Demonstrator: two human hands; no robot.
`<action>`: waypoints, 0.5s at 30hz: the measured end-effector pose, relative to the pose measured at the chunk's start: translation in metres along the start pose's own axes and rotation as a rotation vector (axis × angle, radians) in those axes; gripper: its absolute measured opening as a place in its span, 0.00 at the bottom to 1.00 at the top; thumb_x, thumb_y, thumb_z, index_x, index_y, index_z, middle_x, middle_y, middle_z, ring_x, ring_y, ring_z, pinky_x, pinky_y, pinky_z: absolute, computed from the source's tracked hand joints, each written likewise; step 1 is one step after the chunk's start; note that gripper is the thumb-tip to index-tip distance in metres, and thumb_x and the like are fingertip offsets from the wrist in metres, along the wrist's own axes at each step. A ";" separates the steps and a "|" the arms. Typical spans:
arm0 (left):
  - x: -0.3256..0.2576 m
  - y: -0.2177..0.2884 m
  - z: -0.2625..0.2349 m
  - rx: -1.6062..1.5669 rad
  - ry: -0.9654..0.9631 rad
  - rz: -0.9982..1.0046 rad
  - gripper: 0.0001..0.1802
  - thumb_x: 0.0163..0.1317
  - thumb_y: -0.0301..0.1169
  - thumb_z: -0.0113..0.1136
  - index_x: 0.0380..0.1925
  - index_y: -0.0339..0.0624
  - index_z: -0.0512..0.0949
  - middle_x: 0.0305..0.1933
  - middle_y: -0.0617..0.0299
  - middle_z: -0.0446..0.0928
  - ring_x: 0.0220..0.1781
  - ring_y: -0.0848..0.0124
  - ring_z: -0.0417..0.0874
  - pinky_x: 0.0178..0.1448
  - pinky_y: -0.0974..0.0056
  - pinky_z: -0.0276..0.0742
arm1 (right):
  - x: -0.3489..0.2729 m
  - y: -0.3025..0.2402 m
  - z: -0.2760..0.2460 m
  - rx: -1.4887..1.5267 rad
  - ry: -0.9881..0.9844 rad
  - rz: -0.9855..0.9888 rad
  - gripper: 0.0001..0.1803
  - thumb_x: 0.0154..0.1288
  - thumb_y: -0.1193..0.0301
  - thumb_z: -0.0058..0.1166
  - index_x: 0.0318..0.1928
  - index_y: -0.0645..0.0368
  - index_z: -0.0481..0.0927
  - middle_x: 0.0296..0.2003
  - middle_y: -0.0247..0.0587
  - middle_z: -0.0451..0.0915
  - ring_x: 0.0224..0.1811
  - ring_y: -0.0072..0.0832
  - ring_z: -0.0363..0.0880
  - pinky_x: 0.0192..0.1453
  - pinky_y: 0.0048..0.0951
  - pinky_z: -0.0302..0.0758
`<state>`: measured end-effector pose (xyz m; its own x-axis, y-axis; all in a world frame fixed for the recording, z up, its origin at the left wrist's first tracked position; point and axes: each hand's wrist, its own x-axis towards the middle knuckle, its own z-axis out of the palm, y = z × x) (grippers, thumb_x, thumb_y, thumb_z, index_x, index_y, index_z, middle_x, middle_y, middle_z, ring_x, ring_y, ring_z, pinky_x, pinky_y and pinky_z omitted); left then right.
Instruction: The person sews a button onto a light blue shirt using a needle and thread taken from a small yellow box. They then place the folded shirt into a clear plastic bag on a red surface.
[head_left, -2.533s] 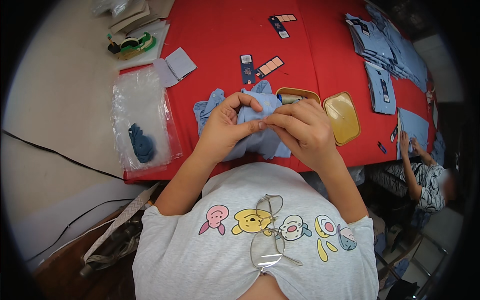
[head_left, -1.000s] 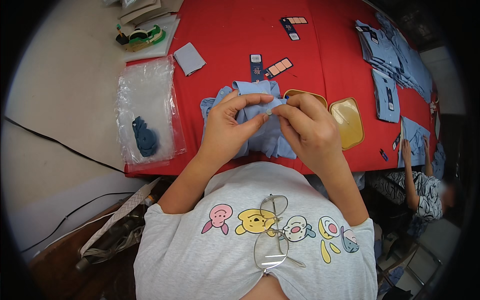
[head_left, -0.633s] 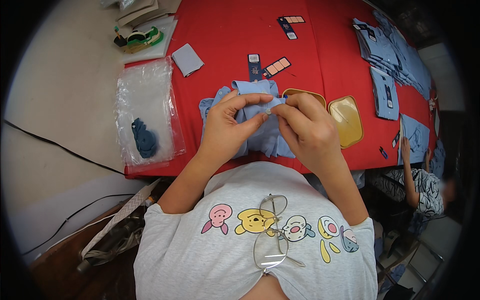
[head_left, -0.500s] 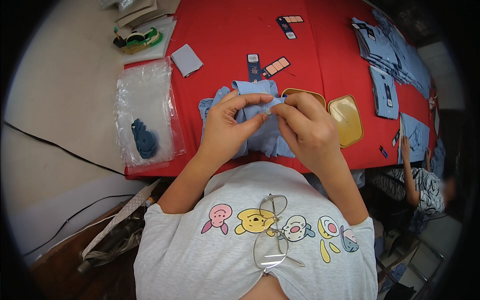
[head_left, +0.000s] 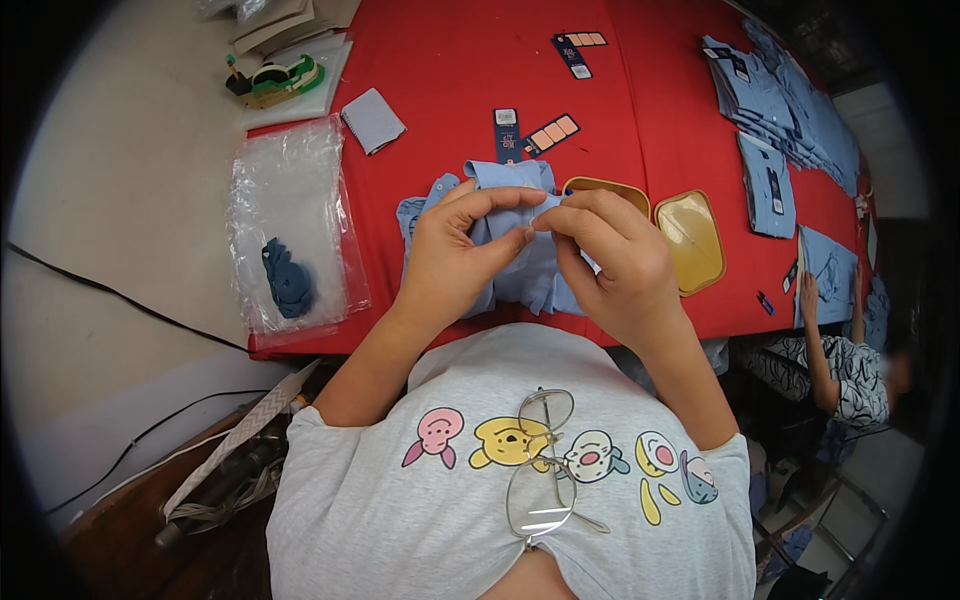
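Near edge of worktop [head_left: 430,60], left of middle: light-blue shirt [head_left: 518,275], bunched, partly lifted between both hands. With left hand [head_left: 455,245], holding a fold of shirt cloth, thumb and forefinger curled round to a narrow gap. With right hand [head_left: 625,255], pinching tightly at same spot, by left thumb tip; what is gripped too small to tell. To work well, by judgement: stretch fold flat, pinch small, draw straight and gently, avoid puckering. Mind yellow tin lid [head_left: 700,265], just right of right hand.
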<state>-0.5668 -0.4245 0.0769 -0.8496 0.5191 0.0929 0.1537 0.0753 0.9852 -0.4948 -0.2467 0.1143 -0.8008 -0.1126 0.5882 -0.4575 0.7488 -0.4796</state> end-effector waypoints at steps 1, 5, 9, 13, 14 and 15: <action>0.000 -0.002 0.000 -0.003 0.008 0.012 0.19 0.56 0.22 0.70 0.50 0.42 0.87 0.46 0.61 0.83 0.50 0.71 0.82 0.58 0.67 0.74 | 0.001 -0.003 -0.003 0.067 -0.011 0.059 0.13 0.53 0.86 0.60 0.41 0.61 0.82 0.35 0.42 0.80 0.35 0.36 0.82 0.38 0.32 0.79; -0.001 -0.001 0.000 -0.023 0.010 -0.007 0.20 0.56 0.22 0.70 0.50 0.42 0.87 0.45 0.62 0.83 0.50 0.72 0.81 0.58 0.67 0.74 | 0.002 -0.007 -0.008 0.182 -0.031 0.171 0.15 0.55 0.88 0.59 0.43 0.61 0.81 0.35 0.38 0.82 0.33 0.27 0.81 0.34 0.27 0.77; -0.001 0.001 -0.001 -0.011 0.006 -0.018 0.20 0.56 0.21 0.70 0.50 0.42 0.87 0.45 0.62 0.82 0.50 0.72 0.81 0.58 0.67 0.74 | 0.002 -0.004 -0.003 0.164 -0.008 0.145 0.15 0.55 0.86 0.59 0.44 0.60 0.81 0.34 0.41 0.81 0.33 0.34 0.82 0.36 0.33 0.77; 0.000 0.001 0.000 -0.026 0.014 -0.004 0.20 0.56 0.21 0.70 0.50 0.42 0.87 0.45 0.62 0.83 0.49 0.72 0.81 0.58 0.67 0.74 | 0.002 -0.001 -0.003 0.108 -0.030 0.103 0.14 0.55 0.88 0.60 0.42 0.61 0.81 0.36 0.39 0.82 0.33 0.26 0.82 0.34 0.26 0.77; 0.000 0.001 0.000 -0.028 0.012 0.002 0.20 0.56 0.21 0.70 0.50 0.42 0.87 0.45 0.62 0.83 0.49 0.72 0.81 0.58 0.67 0.74 | 0.002 0.000 -0.002 0.094 -0.031 0.094 0.14 0.55 0.88 0.60 0.42 0.62 0.81 0.36 0.39 0.82 0.33 0.27 0.82 0.34 0.27 0.78; 0.001 0.000 0.000 -0.029 0.010 0.008 0.20 0.56 0.21 0.70 0.50 0.42 0.87 0.45 0.62 0.83 0.49 0.72 0.81 0.58 0.67 0.74 | 0.001 0.001 -0.001 0.080 -0.032 0.085 0.15 0.55 0.88 0.60 0.42 0.62 0.81 0.35 0.40 0.82 0.33 0.28 0.83 0.35 0.28 0.78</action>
<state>-0.5673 -0.4242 0.0775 -0.8536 0.5109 0.1017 0.1454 0.0462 0.9883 -0.4958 -0.2455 0.1156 -0.8495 -0.0726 0.5226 -0.4156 0.7022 -0.5781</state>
